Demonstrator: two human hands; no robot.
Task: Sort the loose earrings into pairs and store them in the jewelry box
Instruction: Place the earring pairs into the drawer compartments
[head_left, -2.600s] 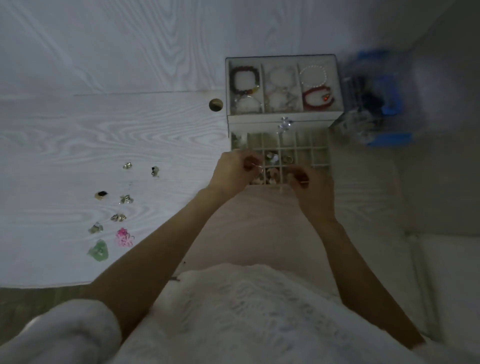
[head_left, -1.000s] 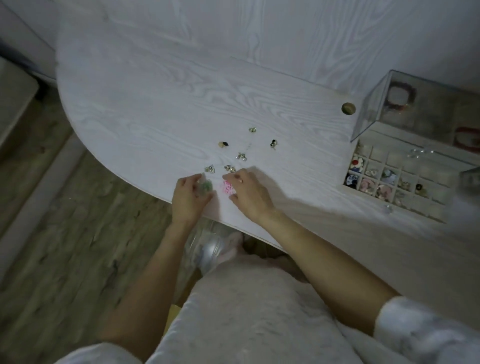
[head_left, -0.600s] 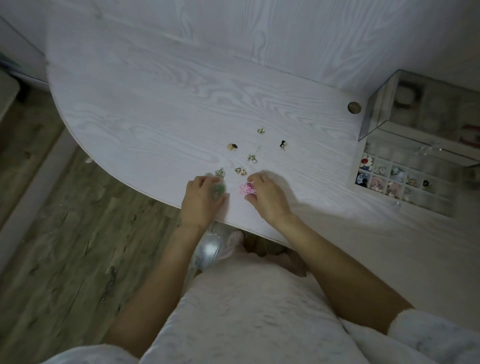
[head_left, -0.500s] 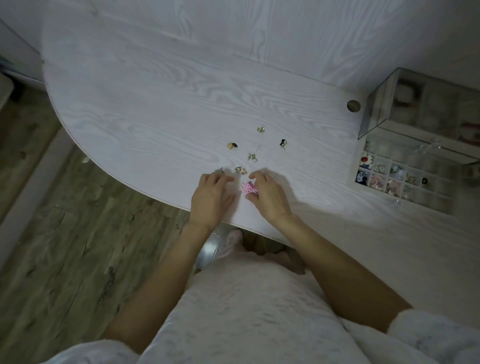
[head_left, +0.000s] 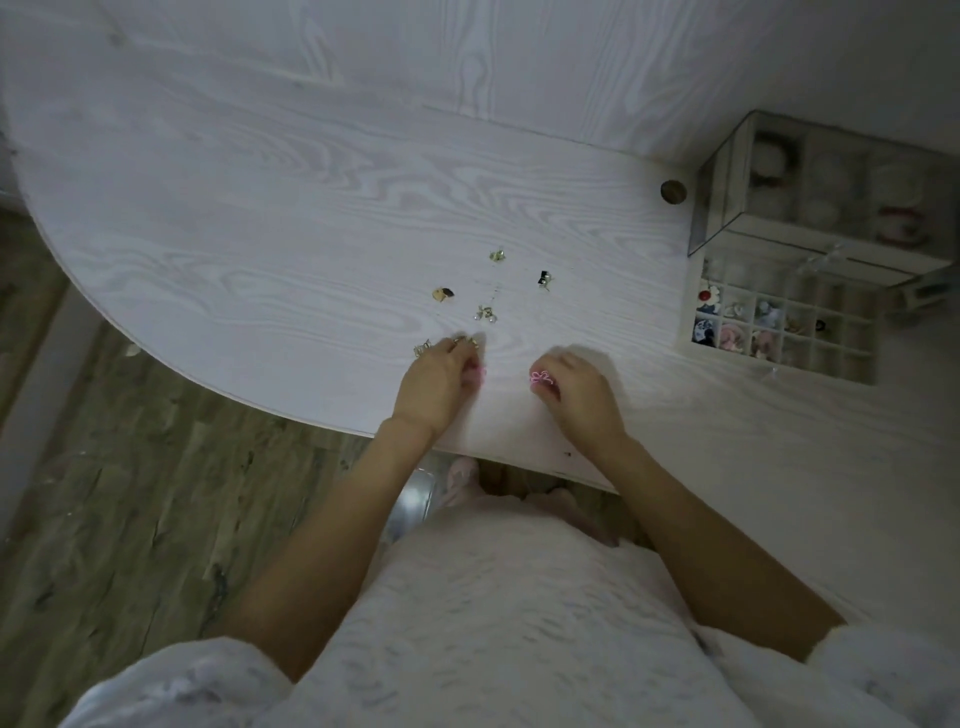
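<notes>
From the head view, the right hand (head_left: 579, 395) pinches a pink bow-shaped earring (head_left: 541, 378) at its fingertips, low over the tabletop (head_left: 260, 218). The left hand (head_left: 435, 387) is curled with a bit of pink (head_left: 477, 372) showing at its fingertips, probably the matching one, though whether it is truly gripped I cannot tell. Five or so loose earrings (head_left: 485, 313) lie scattered just beyond the left hand, two touching its fingers. The jewelry box (head_left: 779, 306) sits well apart to the right, its divided drawer pulled open.

The risks: the left knuckles could sweep the nearest earrings toward the curved edge and onto the floor (head_left: 130, 493). A thin wire earring held by fingertips alone may slip during the long carry, and dim light could hide a mismatch.
</notes>
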